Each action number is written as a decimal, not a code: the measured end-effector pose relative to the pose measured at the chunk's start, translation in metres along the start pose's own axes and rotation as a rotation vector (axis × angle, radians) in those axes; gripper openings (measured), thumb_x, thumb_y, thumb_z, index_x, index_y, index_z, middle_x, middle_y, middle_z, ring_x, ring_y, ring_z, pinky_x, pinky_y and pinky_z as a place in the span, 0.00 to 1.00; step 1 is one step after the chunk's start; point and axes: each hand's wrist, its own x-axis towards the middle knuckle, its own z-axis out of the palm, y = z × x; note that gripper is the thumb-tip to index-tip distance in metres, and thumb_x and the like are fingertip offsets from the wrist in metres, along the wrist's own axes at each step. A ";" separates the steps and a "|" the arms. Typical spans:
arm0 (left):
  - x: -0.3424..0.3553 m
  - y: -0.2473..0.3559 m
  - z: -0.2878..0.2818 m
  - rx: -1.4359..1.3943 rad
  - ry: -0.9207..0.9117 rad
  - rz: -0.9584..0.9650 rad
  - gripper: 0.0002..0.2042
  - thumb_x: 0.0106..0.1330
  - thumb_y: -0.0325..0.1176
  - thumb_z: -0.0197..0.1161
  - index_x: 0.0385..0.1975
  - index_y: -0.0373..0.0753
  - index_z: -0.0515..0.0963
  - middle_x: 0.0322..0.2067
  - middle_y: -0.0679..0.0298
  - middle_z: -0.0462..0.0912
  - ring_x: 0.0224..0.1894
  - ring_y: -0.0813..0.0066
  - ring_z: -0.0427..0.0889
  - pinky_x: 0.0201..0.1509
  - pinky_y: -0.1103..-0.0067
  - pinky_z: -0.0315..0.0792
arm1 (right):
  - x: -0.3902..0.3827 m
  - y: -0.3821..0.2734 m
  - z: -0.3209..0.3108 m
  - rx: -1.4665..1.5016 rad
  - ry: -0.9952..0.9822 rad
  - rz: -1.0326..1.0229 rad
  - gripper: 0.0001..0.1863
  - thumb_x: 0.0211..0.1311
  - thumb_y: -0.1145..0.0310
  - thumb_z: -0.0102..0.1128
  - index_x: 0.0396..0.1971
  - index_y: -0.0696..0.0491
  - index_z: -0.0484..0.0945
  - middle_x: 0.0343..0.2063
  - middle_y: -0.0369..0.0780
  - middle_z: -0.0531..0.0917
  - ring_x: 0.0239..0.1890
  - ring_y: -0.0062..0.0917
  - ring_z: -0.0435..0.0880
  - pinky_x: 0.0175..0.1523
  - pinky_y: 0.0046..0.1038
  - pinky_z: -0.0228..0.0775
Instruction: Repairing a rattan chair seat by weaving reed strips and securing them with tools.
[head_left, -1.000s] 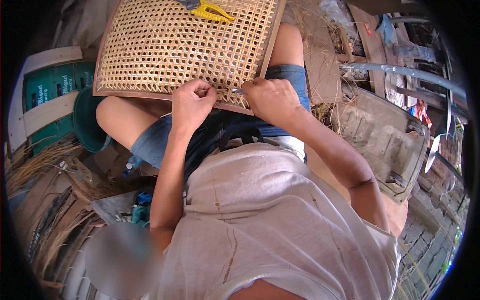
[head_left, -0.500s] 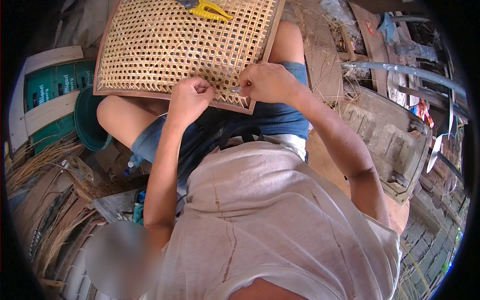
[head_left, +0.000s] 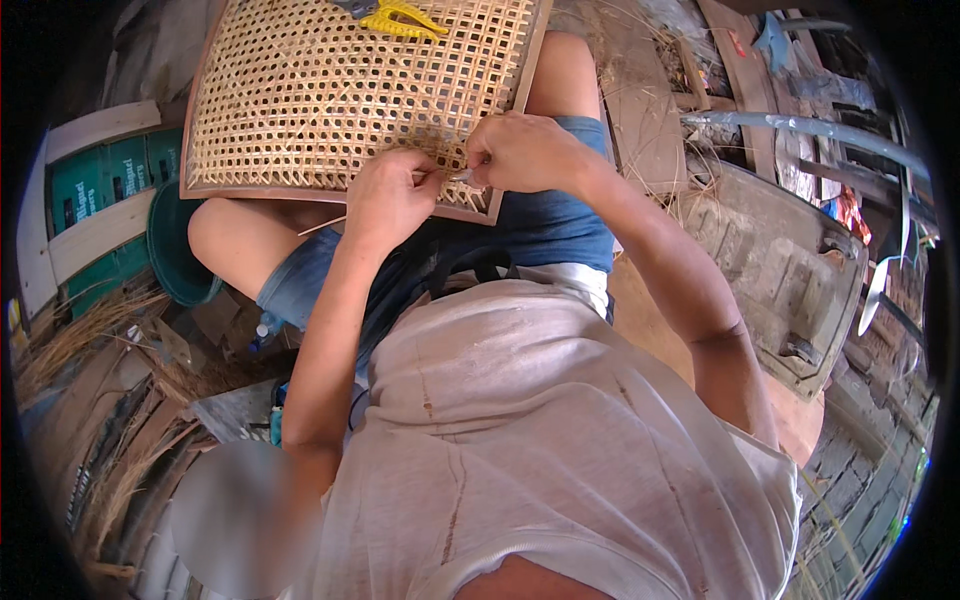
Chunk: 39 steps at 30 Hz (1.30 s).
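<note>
So the left hand [head_left: 397,195] was pinching a thin strip [head_left: 322,227], its tail poking out left of the wrist. The right hand [head_left: 525,152], just beside that grip, was clenched on a small grey tool [head_left: 463,177], mostly hidden. The cane panel [head_left: 340,110] sat under both grips, yellow tool [head_left: 404,19] well beyond them.

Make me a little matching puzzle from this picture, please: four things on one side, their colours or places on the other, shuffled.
1. bucket
2. yellow-handled tool
3. right hand
4. shorts

A. lying on the far part of the cane panel
B. blue
C. dark green
D. fingers bent, at the panel's right edge

Pairs: 1-C, 2-A, 3-D, 4-B
</note>
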 end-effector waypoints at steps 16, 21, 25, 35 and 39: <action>-0.026 0.001 0.019 0.009 0.235 0.143 0.05 0.59 0.27 0.68 0.33 0.36 0.86 0.33 0.54 0.86 0.40 0.52 0.83 0.49 0.65 0.77 | -0.023 -0.031 0.053 -0.036 0.358 0.157 0.11 0.57 0.65 0.65 0.36 0.55 0.81 0.34 0.48 0.88 0.37 0.44 0.89 0.43 0.44 0.81; -0.030 -0.003 0.023 0.006 0.271 0.104 0.05 0.58 0.28 0.68 0.33 0.38 0.86 0.35 0.55 0.86 0.42 0.53 0.83 0.49 0.66 0.77 | -0.033 -0.003 0.031 -0.085 0.458 0.119 0.05 0.59 0.68 0.62 0.33 0.52 0.81 0.28 0.47 0.86 0.32 0.45 0.87 0.40 0.44 0.79; -0.032 0.000 0.012 0.009 0.183 0.056 0.05 0.59 0.28 0.67 0.33 0.38 0.86 0.36 0.56 0.86 0.41 0.53 0.84 0.49 0.66 0.77 | -0.054 0.023 0.002 -0.059 0.525 0.252 0.08 0.63 0.64 0.65 0.31 0.52 0.81 0.26 0.47 0.85 0.31 0.45 0.85 0.38 0.42 0.77; -0.031 0.001 -0.018 0.209 0.047 -0.162 0.13 0.65 0.40 0.69 0.31 0.37 0.78 0.22 0.54 0.82 0.26 0.55 0.83 0.31 0.66 0.75 | -0.056 0.004 -0.004 0.805 0.300 -0.207 0.11 0.63 0.70 0.71 0.42 0.59 0.84 0.32 0.37 0.87 0.36 0.13 0.81 0.38 0.27 0.74; -0.033 -0.025 0.006 -0.066 0.127 -0.065 0.05 0.65 0.27 0.66 0.31 0.37 0.76 0.16 0.64 0.75 0.18 0.74 0.73 0.25 0.76 0.67 | -0.035 -0.008 -0.007 0.313 0.363 -0.321 0.10 0.66 0.68 0.69 0.36 0.60 0.80 0.28 0.45 0.82 0.34 0.36 0.84 0.38 0.33 0.73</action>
